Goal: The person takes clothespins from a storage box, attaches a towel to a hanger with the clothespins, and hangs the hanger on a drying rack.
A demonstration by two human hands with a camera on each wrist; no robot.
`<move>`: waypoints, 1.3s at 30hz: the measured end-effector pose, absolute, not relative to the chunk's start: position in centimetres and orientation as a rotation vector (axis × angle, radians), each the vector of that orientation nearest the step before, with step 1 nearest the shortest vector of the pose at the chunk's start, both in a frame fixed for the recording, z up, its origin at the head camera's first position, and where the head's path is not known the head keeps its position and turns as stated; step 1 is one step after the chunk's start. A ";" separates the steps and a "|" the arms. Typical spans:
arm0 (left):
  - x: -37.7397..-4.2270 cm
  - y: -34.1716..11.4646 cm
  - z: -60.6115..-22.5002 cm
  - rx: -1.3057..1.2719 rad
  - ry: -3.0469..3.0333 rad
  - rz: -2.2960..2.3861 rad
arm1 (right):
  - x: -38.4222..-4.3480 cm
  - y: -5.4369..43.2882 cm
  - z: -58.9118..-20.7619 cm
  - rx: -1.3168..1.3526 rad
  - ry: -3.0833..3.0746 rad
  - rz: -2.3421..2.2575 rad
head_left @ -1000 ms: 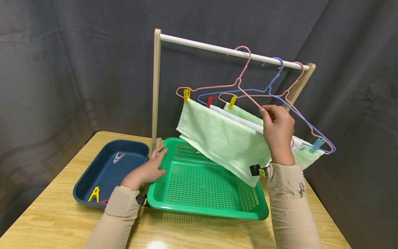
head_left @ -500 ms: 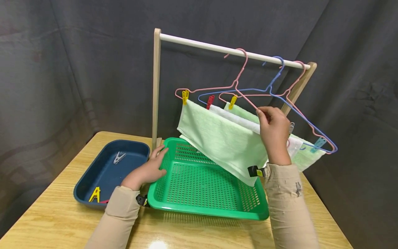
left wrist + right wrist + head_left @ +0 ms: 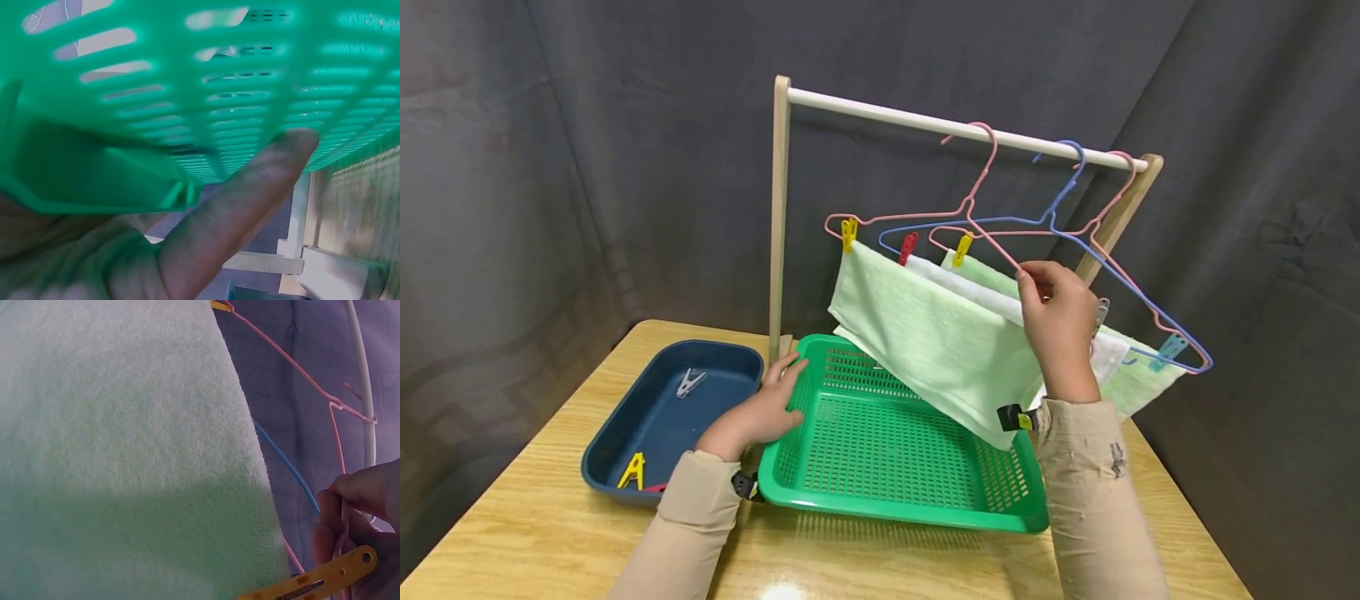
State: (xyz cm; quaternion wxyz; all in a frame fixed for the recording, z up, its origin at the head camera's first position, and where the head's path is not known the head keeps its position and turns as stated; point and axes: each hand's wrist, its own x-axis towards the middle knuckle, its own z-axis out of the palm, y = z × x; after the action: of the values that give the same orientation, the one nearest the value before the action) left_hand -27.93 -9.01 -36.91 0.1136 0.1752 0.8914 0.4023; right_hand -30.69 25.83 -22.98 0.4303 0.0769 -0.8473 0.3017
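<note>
My right hand (image 3: 1060, 321) pinches the right arm of the nearest pink hanger (image 3: 992, 237), between thumb and fingers in the right wrist view. A light green towel (image 3: 131, 437) hangs from this hanger. A yellow clothespin (image 3: 848, 236) fastens its left end; another yellow clothespin (image 3: 319, 578) is beside my fingers in the right wrist view. My left hand (image 3: 760, 412) holds the left rim of the green basket (image 3: 895, 517). In the left wrist view, one finger (image 3: 250, 194) lies against the slotted wall under the rim.
Behind hang a blue hanger (image 3: 1052, 212) with a white towel (image 3: 962, 287) and another pink hanger (image 3: 1112, 204) with a green towel, all on the white rod (image 3: 880, 110). A dark blue tub (image 3: 662, 417) at left holds several clothespins.
The near pink hanger, its towel and my right hand have moved slightly left along the rod, mostly in the first half second. My left hand stays on the basket rim.
</note>
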 end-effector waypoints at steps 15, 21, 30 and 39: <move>-28.0 -8.7 -37.2 0.484 2.638 1.204 | -29.9 27.0 -24.4 0.265 -1.940 0.744; -27.9 -8.4 -37.2 0.466 2.657 1.208 | -28.7 27.9 -25.5 0.297 -1.897 0.711; -27.3 -8.0 -37.7 0.393 2.865 1.162 | -26.5 29.9 -27.5 0.377 -1.891 0.633; -26.2 -8.6 -37.3 0.452 3.078 0.877 | -24.3 32.8 -29.3 0.450 -1.982 0.526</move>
State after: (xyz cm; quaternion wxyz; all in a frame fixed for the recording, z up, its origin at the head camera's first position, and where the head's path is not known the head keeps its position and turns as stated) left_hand -26.18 -8.63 -37.26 -0.0455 0.1397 0.9513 0.2711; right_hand -24.32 32.81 -29.27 0.4978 0.1860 -0.8188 0.2174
